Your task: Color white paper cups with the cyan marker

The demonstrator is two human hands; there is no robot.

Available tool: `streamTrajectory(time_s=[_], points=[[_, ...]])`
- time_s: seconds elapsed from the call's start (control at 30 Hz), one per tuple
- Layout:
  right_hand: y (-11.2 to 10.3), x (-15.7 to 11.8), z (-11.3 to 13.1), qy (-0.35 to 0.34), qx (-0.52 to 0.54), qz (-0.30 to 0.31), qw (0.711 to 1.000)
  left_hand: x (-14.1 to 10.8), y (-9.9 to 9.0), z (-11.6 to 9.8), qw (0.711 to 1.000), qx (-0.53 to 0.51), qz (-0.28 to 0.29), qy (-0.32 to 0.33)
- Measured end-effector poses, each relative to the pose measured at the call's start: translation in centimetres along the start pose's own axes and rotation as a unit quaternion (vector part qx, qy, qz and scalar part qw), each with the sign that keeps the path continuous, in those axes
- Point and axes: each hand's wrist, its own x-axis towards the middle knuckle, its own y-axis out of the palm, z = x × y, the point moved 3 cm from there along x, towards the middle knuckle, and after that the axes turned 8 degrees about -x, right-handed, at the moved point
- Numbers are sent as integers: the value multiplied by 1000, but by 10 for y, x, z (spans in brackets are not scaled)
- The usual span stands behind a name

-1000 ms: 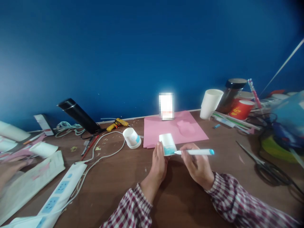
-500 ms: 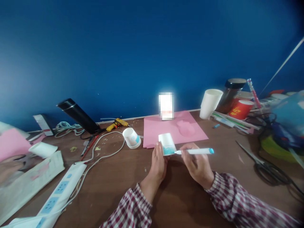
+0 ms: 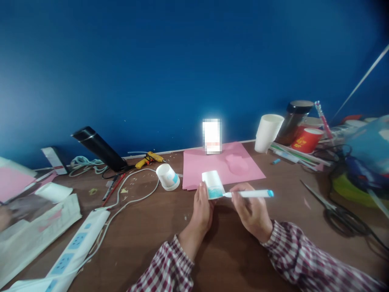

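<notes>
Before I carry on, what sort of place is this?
Probably a craft workspace, at a brown table by a blue wall: the right hand holds a marker, and scissors and pink paper lie on the tabletop.

Blue wall (image 3: pixel 170 69): located behind the brown surface (image 3: pixel 133 247). Left side: white power strip (image 3: pixel 64 255) with blue socket panels, placed diagonally; black cylindrical bottle (image 3: pixel 99 148), tilted; yellow-and-black glue gun (image 3: pixel 141 163), lying just beside the bottle's lower end. Rear centre: pink sheets (image 3: pixel 205 166), flat. Right side: white paper cups (image 3: pixel 267 136), nested; red cup (image 3: pixel 306 141) with yellow markings, adjacent to a dark jar (image 3: pixel 294 123); black-handled scissors (image 3: pixel 332 210), lying flat, blade tips directed toward the wall.
</notes>
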Motion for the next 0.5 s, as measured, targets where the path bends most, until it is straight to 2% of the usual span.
streamTrajectory(time_s=[0.17, 0.5], points=[[0, 0, -4, 54, 53, -17, 997, 2, 2, 1, 999, -43, 6, -32], [0, -3, 1, -20, -10, 18, 1000, 2, 0, 3, 998, -49, 19, -19]])
